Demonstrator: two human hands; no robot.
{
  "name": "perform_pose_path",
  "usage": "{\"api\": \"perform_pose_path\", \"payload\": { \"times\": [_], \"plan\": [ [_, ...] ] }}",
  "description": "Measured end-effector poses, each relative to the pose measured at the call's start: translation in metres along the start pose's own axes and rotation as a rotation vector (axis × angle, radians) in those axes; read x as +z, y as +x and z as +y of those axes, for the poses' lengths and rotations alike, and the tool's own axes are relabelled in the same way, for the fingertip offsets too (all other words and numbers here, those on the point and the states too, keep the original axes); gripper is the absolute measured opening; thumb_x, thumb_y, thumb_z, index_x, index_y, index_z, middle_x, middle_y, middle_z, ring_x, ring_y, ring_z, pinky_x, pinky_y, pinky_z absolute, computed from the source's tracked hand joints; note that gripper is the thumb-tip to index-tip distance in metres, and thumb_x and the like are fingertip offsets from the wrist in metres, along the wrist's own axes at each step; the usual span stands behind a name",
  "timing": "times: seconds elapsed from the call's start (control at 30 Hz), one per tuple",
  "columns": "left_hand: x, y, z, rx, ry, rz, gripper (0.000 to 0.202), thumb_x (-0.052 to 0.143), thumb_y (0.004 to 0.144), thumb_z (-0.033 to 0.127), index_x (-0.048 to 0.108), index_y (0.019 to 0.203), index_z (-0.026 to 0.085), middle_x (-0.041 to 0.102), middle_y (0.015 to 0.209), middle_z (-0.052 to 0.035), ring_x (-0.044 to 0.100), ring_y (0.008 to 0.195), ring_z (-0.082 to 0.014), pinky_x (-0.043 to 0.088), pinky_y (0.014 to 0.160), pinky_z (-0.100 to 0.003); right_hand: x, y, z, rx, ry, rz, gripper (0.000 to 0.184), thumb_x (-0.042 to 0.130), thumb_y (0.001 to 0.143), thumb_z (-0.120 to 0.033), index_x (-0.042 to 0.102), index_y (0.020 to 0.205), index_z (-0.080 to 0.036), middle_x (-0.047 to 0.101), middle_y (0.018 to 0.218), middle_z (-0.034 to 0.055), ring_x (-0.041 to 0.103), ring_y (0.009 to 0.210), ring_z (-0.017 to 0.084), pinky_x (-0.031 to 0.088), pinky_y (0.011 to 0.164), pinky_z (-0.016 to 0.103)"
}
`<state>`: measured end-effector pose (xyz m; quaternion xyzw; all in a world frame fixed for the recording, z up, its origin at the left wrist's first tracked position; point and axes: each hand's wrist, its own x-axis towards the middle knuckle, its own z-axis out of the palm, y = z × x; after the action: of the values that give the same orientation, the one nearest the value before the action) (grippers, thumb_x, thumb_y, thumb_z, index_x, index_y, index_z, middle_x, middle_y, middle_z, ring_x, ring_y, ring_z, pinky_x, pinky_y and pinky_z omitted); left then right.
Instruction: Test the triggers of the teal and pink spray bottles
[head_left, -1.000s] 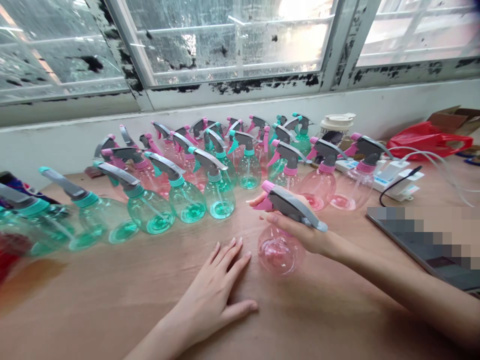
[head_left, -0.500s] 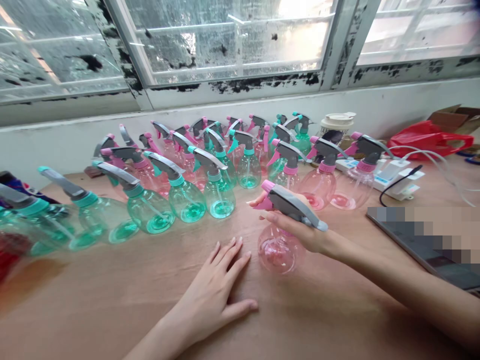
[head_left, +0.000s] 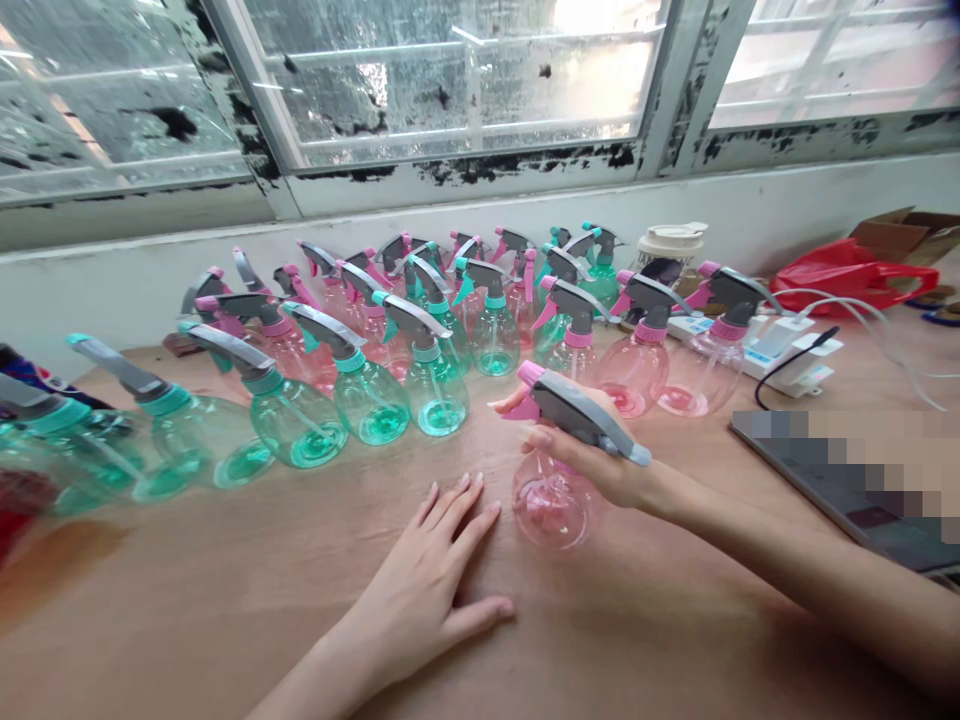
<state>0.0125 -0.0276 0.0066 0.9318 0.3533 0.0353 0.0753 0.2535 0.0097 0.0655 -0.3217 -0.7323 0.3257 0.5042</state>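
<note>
R hand (head_left: pixel 600 465) grips pink spray bottle (head_left: pixel 551 500) at its neck, fingers curled under the grey trigger head; bottle upright near centre, base on or just over wooden table (head_left: pixel 225 600), can't tell which. L hand (head_left: pixel 427 590) lies flat on table at bottle's 8 o'clock, fingers spread, holding nothing. Rows of teal & pink spray bottles (head_left: pixel 367 400) stand from 9 to 1 o'clock; white power strip (head_left: pixel 787 350) at 2 o'clock.

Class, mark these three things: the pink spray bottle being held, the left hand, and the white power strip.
pink spray bottle (head_left: pixel 551 500): head view, on its clear round belly.
left hand (head_left: pixel 427 592): head view, on the back of the hand.
white power strip (head_left: pixel 816 366): head view, on its near end.
</note>
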Motion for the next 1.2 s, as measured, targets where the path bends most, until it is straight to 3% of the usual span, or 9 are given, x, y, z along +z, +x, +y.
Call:
{"api": "perform_pose_path", "payload": {
  "times": [0.1,0.23,0.4,0.5,0.57,0.7,0.8,1.0,1.2],
  "plan": [
    [0.0,0.0,0.0,-0.002,-0.015,0.005,0.079,0.044,0.093,0.071,0.033,0.153,0.02,0.029,0.159,-0.0133,0.022,0.147,-0.0331,0.019,0.117,-0.058,0.002,-0.001,0.001,0.032,0.015,0.007,0.031,0.065,0.085,-0.041,0.062,0.108,-0.02,0.067,0.089,0.0025,0.059,0.062,0.012,0.053,0.063,0.028],
    [0.0,0.0,0.0,-0.002,-0.032,0.001,0.079,0.045,0.093,0.07,0.036,0.152,0.018,0.028,0.158,-0.0148,0.022,0.146,-0.0349,0.018,0.116,-0.06,0.004,-0.001,0.003,0.027,0.072,0.018,0.053,0.068,0.082,-0.047,0.057,0.128,-0.022,0.069,0.113,0.01,0.068,0.077,0.017,0.058,0.074,0.034],
    [-0.004,0.001,0.004,-0.022,-0.029,-0.025,0.079,0.047,0.092,0.069,0.039,0.15,0.016,0.026,0.159,-0.0161,0.021,0.147,-0.0351,0.016,0.117,-0.059,0.0,-0.005,0.002,0.031,-0.064,-0.002,0.064,0.074,0.077,-0.045,0.056,0.134,-0.021,0.07,0.103,0.0077,0.06,0.065,0.014,0.056,0.067,0.032],
    [-0.005,0.002,0.005,-0.023,-0.014,-0.029,0.078,0.047,0.092,0.069,0.04,0.149,0.016,0.025,0.159,-0.0161,0.02,0.147,-0.0335,0.016,0.117,-0.058,-0.009,-0.011,-0.004,0.055,-0.123,-0.027,0.069,0.076,0.076,-0.04,0.049,0.139,-0.025,0.068,0.108,0.007,0.048,0.055,0.009,0.049,0.054,0.026],
    [-0.005,0.002,0.006,-0.023,0.001,-0.029,0.078,0.047,0.093,0.068,0.04,0.149,0.015,0.025,0.159,-0.0166,0.019,0.147,-0.0326,0.017,0.117,-0.057,-0.015,-0.016,-0.01,0.098,-0.154,-0.03,0.072,0.075,0.078,-0.039,0.044,0.141,-0.026,0.066,0.112,0.0069,0.048,0.055,0.009,0.047,0.051,0.025],
    [-0.005,0.002,0.007,-0.022,0.011,-0.023,0.076,0.048,0.093,0.066,0.041,0.148,0.014,0.026,0.158,-0.0183,0.02,0.147,-0.0327,0.019,0.116,-0.057,-0.021,-0.029,-0.024,0.164,-0.333,-0.042,0.069,0.076,0.077,-0.043,0.047,0.137,-0.026,0.065,0.111,0.0068,0.065,0.083,0.02,0.056,0.071,0.032],
    [-0.005,0.001,0.008,-0.028,0.005,-0.02,0.075,0.049,0.094,0.064,0.042,0.148,0.013,0.027,0.157,-0.0196,0.022,0.146,-0.0333,0.02,0.116,-0.057,-0.021,-0.047,-0.027,0.143,-0.493,-0.003,0.06,0.078,0.074,-0.047,0.055,0.124,-0.024,0.065,0.11,0.0081,0.065,0.101,0.028,0.055,0.086,0.041],
    [0.001,-0.001,0.007,-0.001,-0.029,0.052,0.07,0.051,0.094,0.061,0.045,0.146,0.015,0.033,0.156,-0.0184,0.025,0.145,-0.0339,0.022,0.115,-0.056,-0.006,-0.084,-0.004,0.093,-0.695,0.224,0.058,0.071,0.075,-0.06,0.056,0.113,-0.019,0.066,0.105,0.0132,0.066,0.098,0.032,0.056,0.084,0.052],
    [0.001,-0.002,0.008,-0.006,-0.026,0.055,0.069,0.05,0.095,0.061,0.044,0.146,0.016,0.033,0.156,-0.0172,0.024,0.146,-0.0345,0.022,0.116,-0.057,0.002,-0.055,0.015,0.076,-0.709,0.16,0.059,0.069,0.082,-0.051,0.053,0.127,-0.017,0.065,0.12,0.0171,0.065,0.105,0.032,0.054,0.089,0.051]
  ]
}}
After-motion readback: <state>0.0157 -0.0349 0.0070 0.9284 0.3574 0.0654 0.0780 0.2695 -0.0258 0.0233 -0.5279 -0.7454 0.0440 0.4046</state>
